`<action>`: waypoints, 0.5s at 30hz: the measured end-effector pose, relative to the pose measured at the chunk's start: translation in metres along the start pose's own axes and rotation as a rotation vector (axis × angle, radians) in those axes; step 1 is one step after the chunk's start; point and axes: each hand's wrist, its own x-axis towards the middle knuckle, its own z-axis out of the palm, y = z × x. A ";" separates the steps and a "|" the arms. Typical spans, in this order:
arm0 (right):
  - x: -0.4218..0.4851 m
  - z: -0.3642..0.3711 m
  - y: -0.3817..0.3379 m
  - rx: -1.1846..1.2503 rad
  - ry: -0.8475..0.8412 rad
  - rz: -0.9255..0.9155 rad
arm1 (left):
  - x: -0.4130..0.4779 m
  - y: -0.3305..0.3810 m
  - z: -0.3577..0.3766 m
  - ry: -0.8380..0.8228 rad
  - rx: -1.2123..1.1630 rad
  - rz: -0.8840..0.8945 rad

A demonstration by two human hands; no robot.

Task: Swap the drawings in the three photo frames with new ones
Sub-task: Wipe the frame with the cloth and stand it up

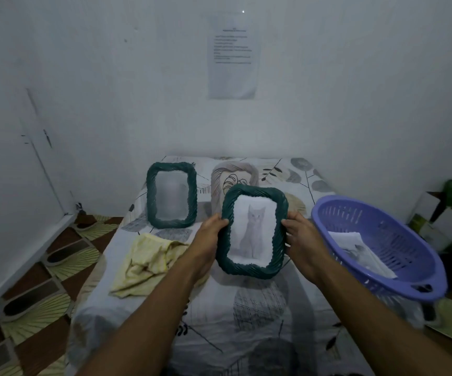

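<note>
Head view is showing me holding a green wicker frame [254,191] just below the middle of the picture, lifted clear of the table [246,321] and tilted slightly. My left hand [210,234] is gripping its left edge and my right hand [299,237] is gripping its right edge, with fingers and thumbs wrapping the woven rim on both sides. A cat drawing [250,232] on white paper is sitting in the opening, facing me.

I am judging this frame to be light and fairly stiff. The rough weave is giving my fingers plenty to bite on, so the long sides of the rim look like the right place to hold it. I cannot tell whether a pane is covering the drawing, so I am treating the front as breakable. The paper looks thin and likely to crease or tear, so it wants handling by its edges. The back, where the drawing would come out, is hidden from me.

A second green frame [171,195] is standing upright left of centre, well apart from my hands, its picture too blurred to read. What seems to be a pale frame [234,172] with a line drawing is standing behind the one I am holding, partly covered by it. A purple basket [398,270] at the right is holding loose sheets [360,251], near my right hand. A yellow cloth [149,264] is lying crumpled beside my left forearm.
</note>
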 end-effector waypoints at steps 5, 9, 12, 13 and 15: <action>0.011 -0.008 -0.013 0.029 -0.020 -0.004 | 0.010 -0.007 0.015 0.012 -0.096 -0.022; 0.027 -0.013 -0.032 -0.015 -0.024 -0.070 | 0.019 -0.007 0.023 -0.060 -0.043 0.024; 0.044 -0.018 -0.049 -0.022 0.009 -0.102 | 0.028 -0.007 0.023 -0.123 0.157 0.079; 0.051 -0.021 -0.056 -0.011 0.044 -0.111 | 0.031 -0.010 0.021 -0.122 0.255 0.125; 0.066 -0.027 -0.070 -0.006 0.096 -0.129 | 0.037 -0.024 0.016 -0.101 0.545 0.267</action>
